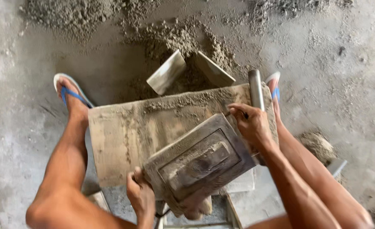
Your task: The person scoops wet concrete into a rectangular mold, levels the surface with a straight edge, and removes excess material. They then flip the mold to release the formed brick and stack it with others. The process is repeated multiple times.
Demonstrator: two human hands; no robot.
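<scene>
A grey metal mould plate [198, 163] with a raised rectangular centre lies tilted over a sandy wooden board [124, 135]. My left hand [140, 196] grips the plate's near left corner. My right hand [251, 125] grips its far right corner, next to a metal tube handle [256, 90] standing up behind the board. My bare legs straddle the board, with a blue flip-flop on each foot [71, 95].
Damp grey sand-cement mix [174, 40] is heaped on the concrete floor beyond the board. Two flat metal flaps [167, 72] [215, 69] stick out of it. A small mound of mix [319, 144] lies to the right.
</scene>
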